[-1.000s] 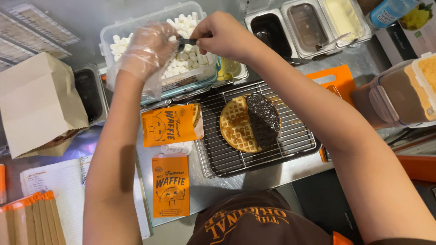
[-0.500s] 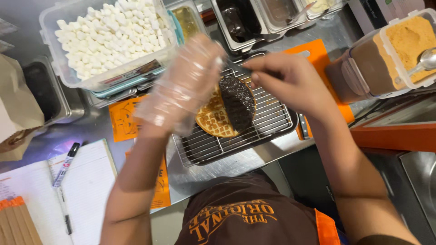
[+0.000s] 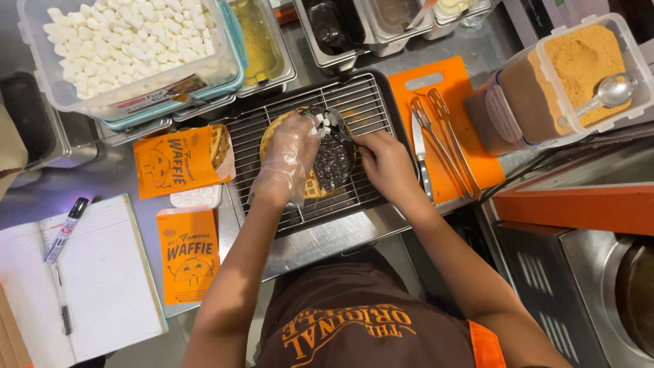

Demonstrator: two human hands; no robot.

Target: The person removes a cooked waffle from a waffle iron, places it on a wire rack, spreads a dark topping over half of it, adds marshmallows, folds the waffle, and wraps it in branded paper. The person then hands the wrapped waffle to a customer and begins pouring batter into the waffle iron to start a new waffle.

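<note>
A round waffle [image 3: 332, 165], its right half coated in dark chocolate, lies on a wire rack [image 3: 371, 95]. My left hand [image 3: 289, 160], in a loose clear plastic glove, hovers over the waffle's left half and pinches a few small white marshmallows [image 3: 323, 123] at its fingertips, right above the chocolate. My right hand [image 3: 385, 160] rests at the waffle's right edge, fingers curled on a thin metal utensil [image 3: 336, 117] that reaches towards the marshmallows.
A clear tub of marshmallows [image 3: 129, 41] stands at the back left, metal sauce pans [image 3: 340, 31] behind the rack. An orange cutting board [image 3: 470, 167] with knife and tongs lies right. A powder tub [image 3: 579, 58] holds a spoon. Orange paper sleeves [image 3: 174, 163] and a notebook [image 3: 102, 272] lie left.
Both hands came down from the marshmallow tub to the waffle. The gloved left hand now sits low over the waffle with marshmallows at its fingertips, and the right hand has settled at the waffle's edge.
</note>
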